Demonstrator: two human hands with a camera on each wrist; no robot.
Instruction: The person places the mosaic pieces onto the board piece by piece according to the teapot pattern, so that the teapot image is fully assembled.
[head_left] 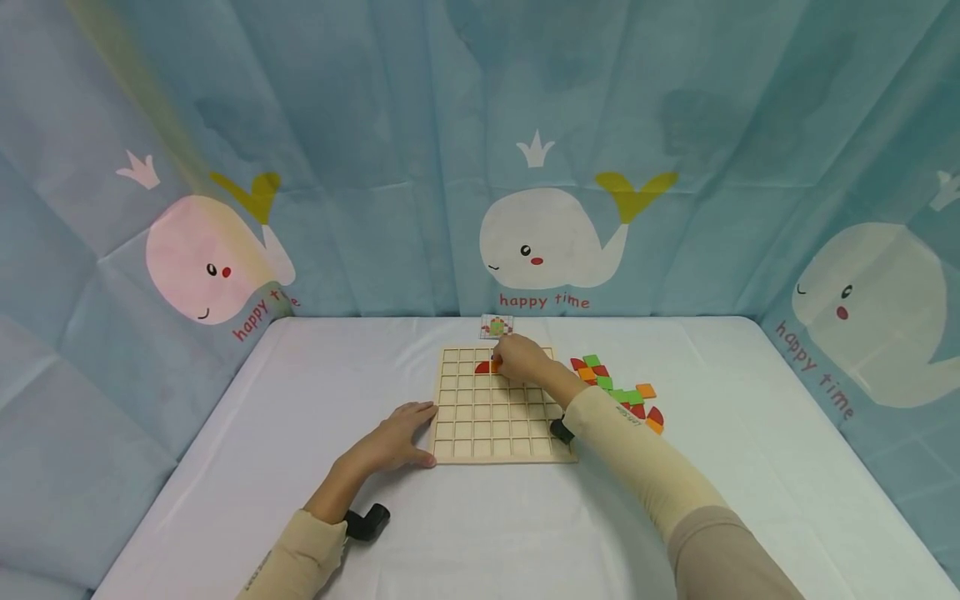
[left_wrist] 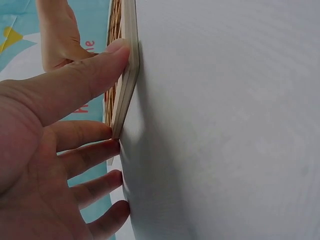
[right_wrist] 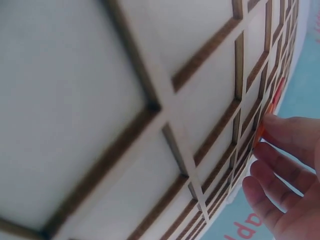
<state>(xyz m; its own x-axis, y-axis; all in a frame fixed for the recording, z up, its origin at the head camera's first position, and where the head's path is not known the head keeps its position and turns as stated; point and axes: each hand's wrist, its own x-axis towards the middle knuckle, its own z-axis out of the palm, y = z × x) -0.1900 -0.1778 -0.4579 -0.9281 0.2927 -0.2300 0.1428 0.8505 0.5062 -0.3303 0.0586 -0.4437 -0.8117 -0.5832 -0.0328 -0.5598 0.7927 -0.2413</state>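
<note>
A wooden grid board point(head_left: 491, 423) lies on the table. My right hand point(head_left: 522, 361) is over its far rows, thumb and forefinger pinching an orange tile point(right_wrist: 259, 132) at the board. Just left of that tile, a red quarter-round piece point(head_left: 482, 367) sits in a far cell. The left hand point(head_left: 396, 437) touches the board's left side and near corner, its fingers spread and fairly straight. In the left wrist view the thumb point(left_wrist: 107, 65) lies against the board's edge. Right fingers hide part of the orange tile in the head view.
Right of the board lie loose red, orange and green pieces, among them a green tile point(head_left: 592, 361) and an orange tile point(head_left: 646, 391). A small patterned card point(head_left: 491, 327) lies beyond the board's far edge. Whale-printed curtains point(head_left: 360, 167) enclose the table's back and sides.
</note>
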